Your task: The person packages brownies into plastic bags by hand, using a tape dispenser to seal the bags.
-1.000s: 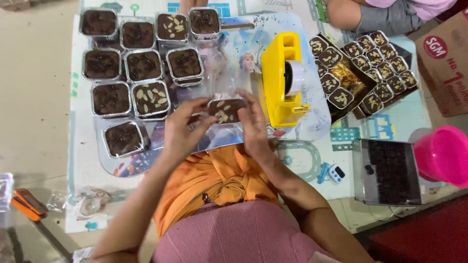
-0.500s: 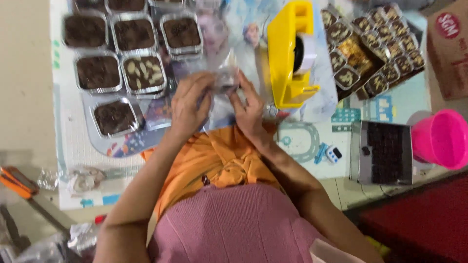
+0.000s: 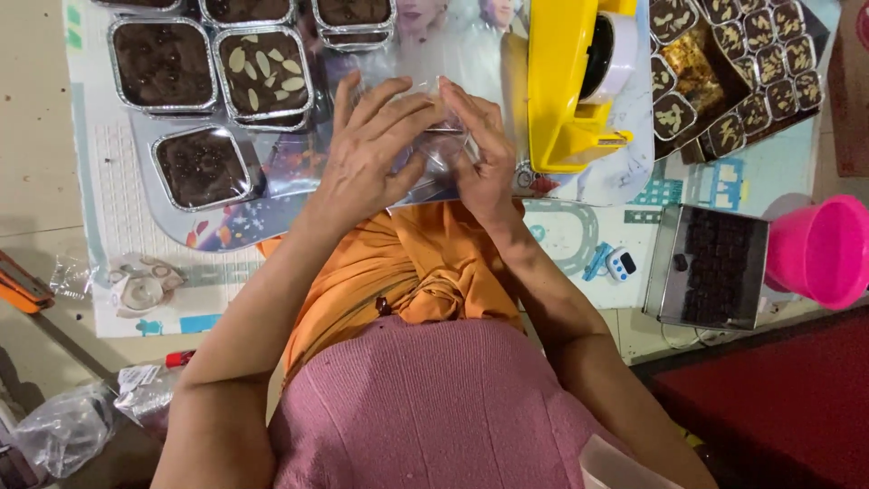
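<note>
Left hand (image 3: pixel 376 149) and right hand (image 3: pixel 480 149) pinch one clear-wrapped brownie (image 3: pixel 441 127).

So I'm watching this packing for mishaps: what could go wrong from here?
1. Both the left hand and right hand press on the small clear-wrapped package; too hard a squeeze could squash what is inside.
2. The yellow tape dispenser stands right beside the right hand; its cutter could catch a finger.
3. The open foil cup of brownie sits by the left forearm and might be knocked.
</note>
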